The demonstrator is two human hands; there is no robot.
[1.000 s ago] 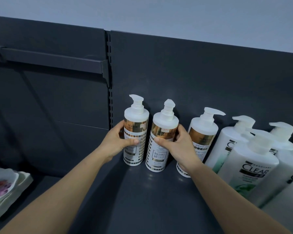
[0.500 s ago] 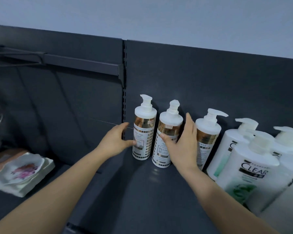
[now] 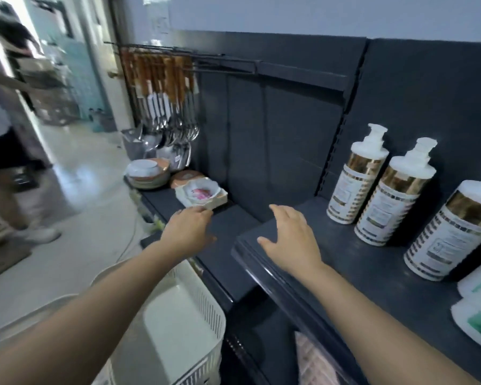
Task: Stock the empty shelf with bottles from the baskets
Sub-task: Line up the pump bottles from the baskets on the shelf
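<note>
**Both hands free above the shelving, bottles standing to the right**

The left hand (image 3: pixel 188 232) hovers over the lower dark shelf (image 3: pixel 228 237) on the left, its fingers (image 3: pixel 199 213) loosely apart and holding nothing. The fingertips are near the front corner of a white dish (image 3: pixel 202 194) with a pink pattern, and whether they touch it cannot be told. The right hand (image 3: pixel 289 243) is stretched palm down over the front left corner of the bottle shelf (image 3: pixel 353 254), fingers straight and slightly spread, thumb out to the side, also holding nothing.

On that shelf three white pump bottles with gold bands stand upright in a slanting row against the back panel: the leftmost bottle (image 3: pixel 356 176), the middle bottle (image 3: pixel 395 193) just beside it, and the nearest bottle (image 3: pixel 453 232), cut off by the right edge. All are well apart from both hands. Further right, white bottles with green labels (image 3: pixel 478 315) show only in part.

A white slotted basket (image 3: pixel 184 323) sits low beneath the left forearm, in front of the shelving. Behind the dish are stacked plates (image 3: pixel 147 173) and a rack of hanging utensils (image 3: pixel 164 107) (wooden handles, metal heads). At far left a blurred person (image 3: pixel 0 140) is on the pale floor.
</note>
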